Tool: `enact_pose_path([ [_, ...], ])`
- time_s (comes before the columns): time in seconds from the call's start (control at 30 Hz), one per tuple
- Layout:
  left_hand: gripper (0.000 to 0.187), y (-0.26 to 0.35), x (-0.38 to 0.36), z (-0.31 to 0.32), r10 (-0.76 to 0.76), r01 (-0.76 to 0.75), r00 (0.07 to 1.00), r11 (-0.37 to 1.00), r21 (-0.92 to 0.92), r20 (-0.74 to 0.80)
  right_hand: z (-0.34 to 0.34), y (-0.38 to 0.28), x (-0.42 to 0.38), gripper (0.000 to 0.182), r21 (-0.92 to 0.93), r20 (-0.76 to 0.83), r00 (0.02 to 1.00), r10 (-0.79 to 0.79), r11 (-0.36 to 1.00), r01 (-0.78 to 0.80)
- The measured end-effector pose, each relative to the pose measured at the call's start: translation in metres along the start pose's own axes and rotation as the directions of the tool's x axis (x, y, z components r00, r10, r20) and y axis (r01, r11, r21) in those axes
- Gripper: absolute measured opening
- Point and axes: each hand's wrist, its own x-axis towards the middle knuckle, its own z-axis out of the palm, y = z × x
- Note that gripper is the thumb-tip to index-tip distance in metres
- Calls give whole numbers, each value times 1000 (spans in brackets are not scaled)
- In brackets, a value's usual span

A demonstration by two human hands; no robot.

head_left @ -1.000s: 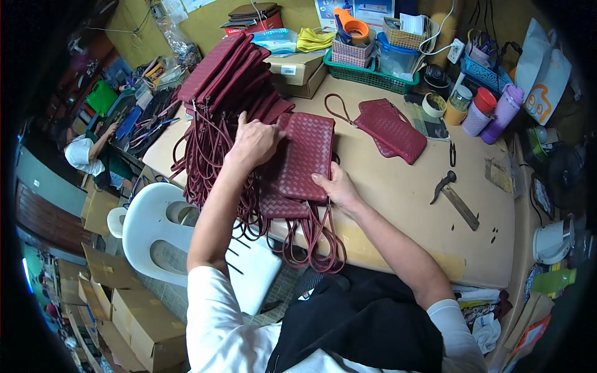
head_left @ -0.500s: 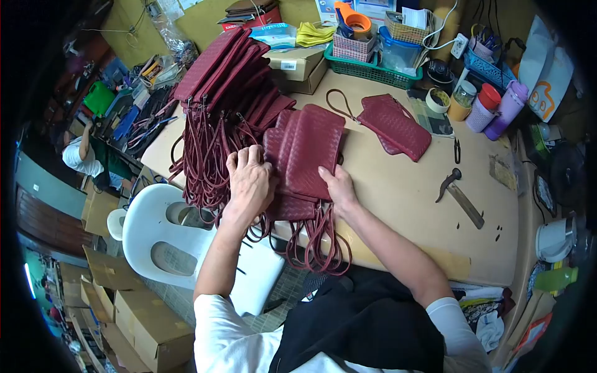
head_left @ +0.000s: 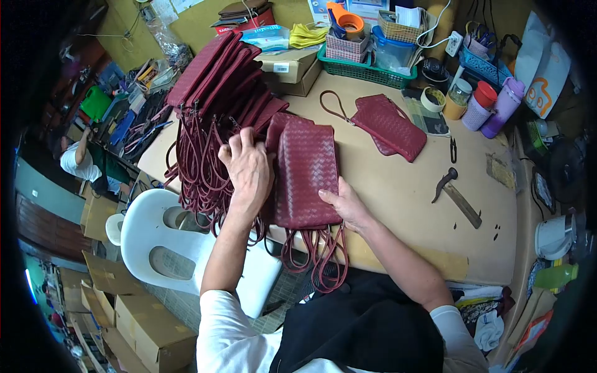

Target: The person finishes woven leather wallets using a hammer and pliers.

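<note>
A small stack of dark red woven wristlet pouches [head_left: 306,177] lies at the table's near edge, wrist straps [head_left: 320,261] hanging over it. My right hand [head_left: 349,204] grips the stack's right side, thumb on top and fingers hidden beneath. At its left side is my left hand [head_left: 247,171], fingers bent against the edge of a pouch; their tips are partly hidden. Just beyond the left hand, a tall pile of similar pouches [head_left: 214,74] leans, with a thick bundle of straps [head_left: 202,158] drooping from it. Two more pouches [head_left: 392,127] lie overlapped to the right.
A hammer [head_left: 459,199], black snips [head_left: 453,149] and a tape roll [head_left: 433,99] lie on the table's right side. Jars and a purple bottle [head_left: 505,107] stand behind them. A green basket [head_left: 373,69] is at the back. A white chair [head_left: 155,233] stands left; a person [head_left: 81,155] is farther off.
The top pouches between my hands have come down toward me and now cover more of those beneath. Their straps hang lower. My right hand has moved slightly down with them.
</note>
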Motion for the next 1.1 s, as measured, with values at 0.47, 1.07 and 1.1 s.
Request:
enact_pose_path([
  [0.47,48,2,20,-48,244,-232,947,969,-79,208,65,43,101,82,-925,-37,845,-533,338,173],
  [1.07,73,91,-36,8,385,-212,685,917,-337,619,-163,-140,12,27,-972,-193,666,-720,232,-31],
  [1.1,59,88,-30,0,440,-206,595,892,-402,673,-154,-152,-2,26,-940,-205,625,-753,329,88],
])
